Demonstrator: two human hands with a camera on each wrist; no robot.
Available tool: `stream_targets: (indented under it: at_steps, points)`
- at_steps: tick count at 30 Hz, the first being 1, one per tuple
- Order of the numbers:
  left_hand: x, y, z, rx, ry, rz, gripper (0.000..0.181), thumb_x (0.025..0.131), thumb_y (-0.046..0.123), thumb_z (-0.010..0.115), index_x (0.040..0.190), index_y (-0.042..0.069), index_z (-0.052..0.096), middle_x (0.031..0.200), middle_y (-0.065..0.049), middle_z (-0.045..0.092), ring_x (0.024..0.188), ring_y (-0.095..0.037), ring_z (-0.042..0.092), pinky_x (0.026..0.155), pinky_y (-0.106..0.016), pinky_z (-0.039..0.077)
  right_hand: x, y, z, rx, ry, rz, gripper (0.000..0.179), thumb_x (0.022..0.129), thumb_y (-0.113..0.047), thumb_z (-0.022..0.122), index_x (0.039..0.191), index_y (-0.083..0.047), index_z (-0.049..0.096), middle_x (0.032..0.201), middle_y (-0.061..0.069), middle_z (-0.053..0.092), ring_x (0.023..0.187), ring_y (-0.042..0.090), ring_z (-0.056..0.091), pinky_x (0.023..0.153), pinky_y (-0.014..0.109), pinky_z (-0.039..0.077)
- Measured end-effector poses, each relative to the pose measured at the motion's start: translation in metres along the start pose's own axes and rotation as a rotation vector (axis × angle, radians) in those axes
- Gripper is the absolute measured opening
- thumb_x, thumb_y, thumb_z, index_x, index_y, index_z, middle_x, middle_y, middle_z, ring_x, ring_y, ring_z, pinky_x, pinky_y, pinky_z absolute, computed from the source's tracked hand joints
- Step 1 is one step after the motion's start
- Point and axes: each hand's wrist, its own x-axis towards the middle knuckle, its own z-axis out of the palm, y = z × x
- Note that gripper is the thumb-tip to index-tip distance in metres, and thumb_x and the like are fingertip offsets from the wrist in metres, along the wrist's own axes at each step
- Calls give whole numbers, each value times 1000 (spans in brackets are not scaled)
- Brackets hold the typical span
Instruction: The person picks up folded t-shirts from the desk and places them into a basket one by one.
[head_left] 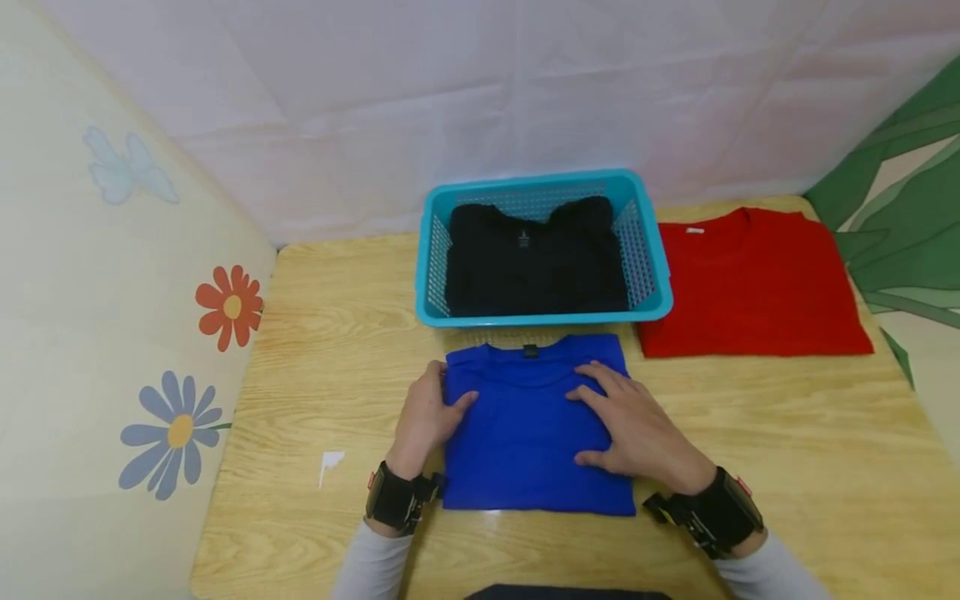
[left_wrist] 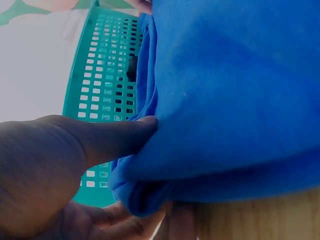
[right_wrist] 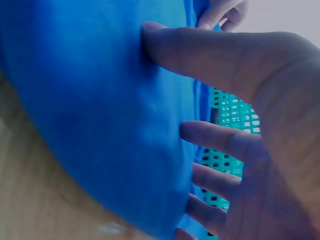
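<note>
One folded blue shirt (head_left: 525, 450) is lying flat on the wood-grain table (head_left: 322, 333), directly between the person's two hands and just in front of a turquoise basket (head_left: 543, 319). Its collar is pointing away from the person, toward the basket, and its straight lower edge is facing the person, running nearly level from left to right. In the head view its outline is looking almost square, slightly wider from side to side, but slant is foreshortening it, so I cannot tell the long axis surely.

The left hand (head_left: 426, 421) is pinching the shirt's left edge near the collar-side corner, its thumb (left_wrist: 117, 137) pressing on top and the other fingers reaching around below. The right hand (head_left: 637, 425) is resting on the right part with fingers (right_wrist: 215, 137) spread and slightly bent, gripping nothing.

A small dark tag (head_left: 530, 351) is showing inside the blue collar; no writing on it is legible. Inside the basket, a black garment (head_left: 536, 279) is bearing a pale neck print (head_left: 524, 239), too small to read. A white label (head_left: 695, 230) is showing on the folded red shirt (head_left: 757, 292) at right, also unreadable.
</note>
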Motion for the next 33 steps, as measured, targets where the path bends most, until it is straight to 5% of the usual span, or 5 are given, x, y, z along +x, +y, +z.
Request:
stream_targets:
  at_steps: [9, 15, 20, 27, 33]
  points:
    - [-3, 0, 3, -11, -22, -15, 56, 98, 32, 75, 138, 1, 51, 125, -25, 68, 108, -35, 70, 90, -50, 60, -3, 3, 4, 230, 152, 206, 94, 92, -35, 81, 164, -8, 27, 173, 27, 7, 154, 61, 14, 113, 81, 26]
    - [-2, 1, 2, -50, -30, -32, 55, 99, 32, 74, 138, 1, 50, 123, -24, 68, 104, -33, 70, 86, -48, 61, -1, 13, -3, 512, 286, 246, 92, 98, -27, 76, 164, 0, 19, 164, 32, 32, 143, 53, 43, 111, 71, 41]
    - [1, 1, 0, -71, -25, -40, 55, 99, 33, 74, 136, -1, 53, 121, -23, 69, 103, -31, 69, 86, -47, 61, 5, 25, -17, 735, 154, 394, 89, 103, -35, 68, 164, 5, 15, 153, 33, 49, 133, 46, 58, 103, 50, 56]
    - [1, -6, -1, -96, -36, -60, 47, 96, 32, 78, 121, -7, 66, 97, -16, 69, 76, -21, 62, 65, -34, 54, 4, 23, -20, 861, -20, 425, 66, 106, -35, 63, 152, 9, 45, 141, 28, 62, 120, 31, 67, 92, 30, 59]
    - [-5, -12, -4, -177, -158, -98, 69, 93, 39, 80, 139, -7, 58, 127, -24, 69, 110, -35, 70, 92, -51, 60, -4, 20, -20, 932, -158, 372, 67, 105, -31, 65, 152, 11, 43, 137, 25, 65, 114, 27, 67, 94, 37, 59]
